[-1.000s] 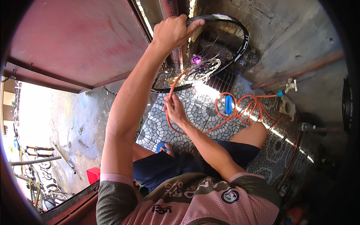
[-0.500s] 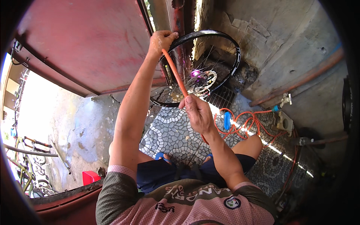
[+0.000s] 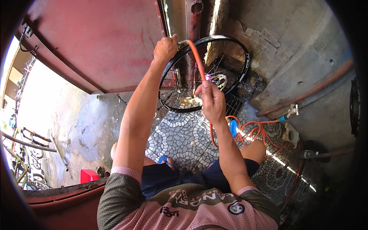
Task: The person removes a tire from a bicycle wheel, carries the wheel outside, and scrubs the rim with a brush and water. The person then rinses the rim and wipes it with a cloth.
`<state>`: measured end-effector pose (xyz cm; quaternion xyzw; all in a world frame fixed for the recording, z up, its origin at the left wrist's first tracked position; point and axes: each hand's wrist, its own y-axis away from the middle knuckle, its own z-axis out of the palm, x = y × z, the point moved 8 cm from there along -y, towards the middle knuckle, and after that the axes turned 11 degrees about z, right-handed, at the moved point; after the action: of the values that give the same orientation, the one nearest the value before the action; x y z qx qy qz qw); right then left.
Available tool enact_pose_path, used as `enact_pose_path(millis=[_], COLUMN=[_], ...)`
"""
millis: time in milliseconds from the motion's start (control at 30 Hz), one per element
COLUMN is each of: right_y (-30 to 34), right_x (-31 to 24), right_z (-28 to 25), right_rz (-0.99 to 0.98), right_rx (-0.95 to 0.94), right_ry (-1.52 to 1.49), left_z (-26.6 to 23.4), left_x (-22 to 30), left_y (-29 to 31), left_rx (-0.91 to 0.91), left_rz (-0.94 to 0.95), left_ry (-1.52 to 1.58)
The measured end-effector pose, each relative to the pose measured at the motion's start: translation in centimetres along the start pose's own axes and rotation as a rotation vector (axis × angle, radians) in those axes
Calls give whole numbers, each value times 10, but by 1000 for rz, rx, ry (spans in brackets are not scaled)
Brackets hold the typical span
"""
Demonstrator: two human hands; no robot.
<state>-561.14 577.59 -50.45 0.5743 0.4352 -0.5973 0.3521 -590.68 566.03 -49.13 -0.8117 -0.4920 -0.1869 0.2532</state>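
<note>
A spoked bicycle wheel (image 3: 214,38) with a black rim stands tilted in front of me, with a disc rotor (image 3: 220,81) at its purple hub. My left hand (image 3: 166,48) is closed at the wheel's upper left rim, its grip partly hidden. An orange hose (image 3: 198,59) is held in my right hand (image 3: 213,101), fingers wrapped round it below its bent end. That end points left at the upper part of the rim, and water seems to come from it.
The hose's coils lie on the pebble-mosaic floor (image 3: 176,134) beside a blue object (image 3: 233,128), near a tap (image 3: 293,110). A red metal panel (image 3: 99,42) rises at left; a concrete wall (image 3: 306,46) stands at right. Bicycles (image 3: 23,153) are far left.
The hose's end has swung from beside my left wrist to the rim's upper left, and my right hand has moved right and slightly up. My left hand remains at the rim.
</note>
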Motion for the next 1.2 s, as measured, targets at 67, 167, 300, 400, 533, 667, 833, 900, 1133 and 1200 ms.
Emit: enact_pose_path(millis=[67,167,300,400,533,667,833,900,1133,1200], right_y=[-6,-7,-9,-5,3,20,42,45,25,25], right_x=[6,0,12,10,6,-1,5,3,-20,-24], right_z=[-12,-4,-23,-21,-36,-38,-10,-9,-35,-35], right_rz=[59,28,102,122,125,238,280,265,213,221], right_rx=[77,0,9,-11,29,-127,-283,-251,113,95], right_ry=[36,-22,-24,6,27,35,217,236,120,136], left_z=[2,-5,9,14,19,33,70,71,77,80], left_x=[-12,-26,7,9,-6,-73,-142,-125,-142,-131], left_y=[-4,-2,12,29,62,116,162,159,162,158], left_rx=[35,165,-141,-243,-273,-350,-170,-196,-11,-86], left_rz=[91,250,190,206,281,190,242,197,164,100], left_ry=[3,9,167,218,406,403,742,577,525,503])
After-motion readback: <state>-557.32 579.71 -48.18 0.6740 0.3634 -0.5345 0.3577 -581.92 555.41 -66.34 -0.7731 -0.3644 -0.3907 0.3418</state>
